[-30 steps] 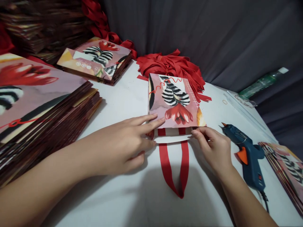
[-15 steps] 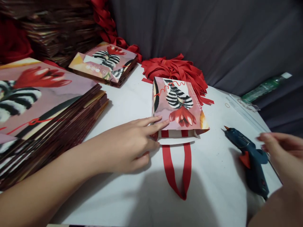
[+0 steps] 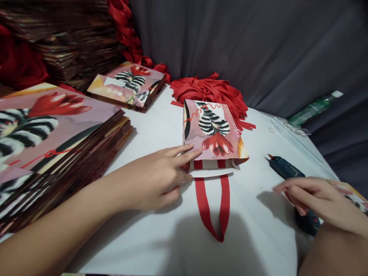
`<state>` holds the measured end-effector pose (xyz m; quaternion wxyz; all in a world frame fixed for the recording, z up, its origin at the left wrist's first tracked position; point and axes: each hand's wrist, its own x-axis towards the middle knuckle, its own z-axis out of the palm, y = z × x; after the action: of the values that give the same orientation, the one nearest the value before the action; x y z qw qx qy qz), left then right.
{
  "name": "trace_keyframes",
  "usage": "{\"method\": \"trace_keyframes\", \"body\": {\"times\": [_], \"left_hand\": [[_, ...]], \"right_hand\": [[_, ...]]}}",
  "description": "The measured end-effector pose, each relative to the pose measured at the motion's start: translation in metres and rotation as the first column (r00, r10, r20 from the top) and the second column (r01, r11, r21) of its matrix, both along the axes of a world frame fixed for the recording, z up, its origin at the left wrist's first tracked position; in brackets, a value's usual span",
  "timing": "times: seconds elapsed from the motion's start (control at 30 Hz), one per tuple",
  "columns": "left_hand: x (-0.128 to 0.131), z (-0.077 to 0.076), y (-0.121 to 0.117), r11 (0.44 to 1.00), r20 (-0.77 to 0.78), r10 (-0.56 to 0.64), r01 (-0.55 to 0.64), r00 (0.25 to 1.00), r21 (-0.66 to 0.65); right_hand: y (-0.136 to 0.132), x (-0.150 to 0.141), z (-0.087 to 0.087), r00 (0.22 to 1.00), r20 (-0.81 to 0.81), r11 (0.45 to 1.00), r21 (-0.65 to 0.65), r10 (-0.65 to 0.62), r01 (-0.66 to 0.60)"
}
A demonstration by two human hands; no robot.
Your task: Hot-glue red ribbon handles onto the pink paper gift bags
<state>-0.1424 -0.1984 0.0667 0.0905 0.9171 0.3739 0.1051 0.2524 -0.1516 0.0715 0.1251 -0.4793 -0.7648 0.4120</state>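
A small paper bag, printed with a red tulip and black-and-white stripes, lies flat with its mouth towards me. Its red ribbon handle loops out onto the table. My left hand is open, two fingertips spread on the bag's left front corner and another by the lower flap. Over the dark blue hot glue gun hovers my right hand, fingers loosely bent and apart, with nothing visible in them. It hides the gun's middle and trigger; the orange nozzle points away to the left.
Red ribbons lie heaped behind the bag. A tall stack of printed bags fills the left, with a smaller stack behind. At right are a green bottle, a rubber band and more printed bags.
My right hand has let go of the bag's right front corner, swung far right, then come back over the glue gun. My left hand has stayed on the bag.
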Motion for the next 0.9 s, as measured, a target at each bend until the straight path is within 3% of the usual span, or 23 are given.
{"method": "trace_keyframes", "body": {"times": [0.07, 0.1, 0.17, 0.2, 0.33, 0.4, 0.5, 0.57, 0.73, 0.9], "left_hand": [[0.0, 0.0, 0.0, 1.0, 0.007, 0.0, 0.0, 1.0, 0.001], [0.0, 0.0, 0.001, 1.0, 0.008, 0.0, 0.0, 1.0, 0.001], [0.0, 0.0, 0.001, 1.0, -0.002, -0.001, 0.001, 1.0, 0.002], [0.0, 0.0, 0.002, 1.0, -0.01, -0.001, 0.001, 1.0, 0.005], [0.0, 0.0, 0.003, 0.999, -0.044, 0.001, 0.001, 0.999, 0.043], [0.0, -0.001, 0.003, 0.998, -0.057, 0.007, -0.003, 0.998, 0.069], [0.0, -0.003, 0.003, 0.994, -0.086, 0.029, -0.02, 0.996, 0.111], [0.001, -0.004, 0.004, 0.989, -0.078, 0.048, -0.037, 0.996, 0.142], [0.006, -0.011, 0.006, 0.977, 0.041, 0.127, -0.132, 0.991, 0.17], [0.009, -0.025, 0.013, 0.964, 0.051, 0.167, -0.174, 0.985, 0.199]], "right_hand": [[0.0, -0.003, 0.0, 0.993, -0.122, 0.99, 0.138, -0.001, 0.018], [0.002, -0.008, -0.001, 0.986, -0.146, 0.957, 0.266, -0.077, 0.114], [0.004, -0.023, -0.005, 0.956, -0.089, 0.802, 0.525, -0.281, 0.285], [0.004, -0.032, -0.007, 0.954, -0.068, 0.773, 0.57, -0.292, 0.278], [-0.002, -0.061, -0.011, 0.999, 0.004, 0.946, 0.321, -0.048, 0.044], [-0.005, -0.07, -0.011, 0.993, 0.085, 0.963, 0.251, 0.081, -0.1], [-0.007, -0.082, -0.016, 0.949, 0.103, 0.916, 0.252, 0.297, -0.313], [-0.008, -0.09, -0.022, 0.934, 0.089, 0.87, 0.341, 0.347, -0.355], [-0.011, -0.102, -0.039, 0.948, 0.158, 0.759, 0.569, 0.276, -0.315], [-0.015, -0.101, -0.04, 0.937, 0.239, 0.735, 0.582, 0.254, -0.348]]}}
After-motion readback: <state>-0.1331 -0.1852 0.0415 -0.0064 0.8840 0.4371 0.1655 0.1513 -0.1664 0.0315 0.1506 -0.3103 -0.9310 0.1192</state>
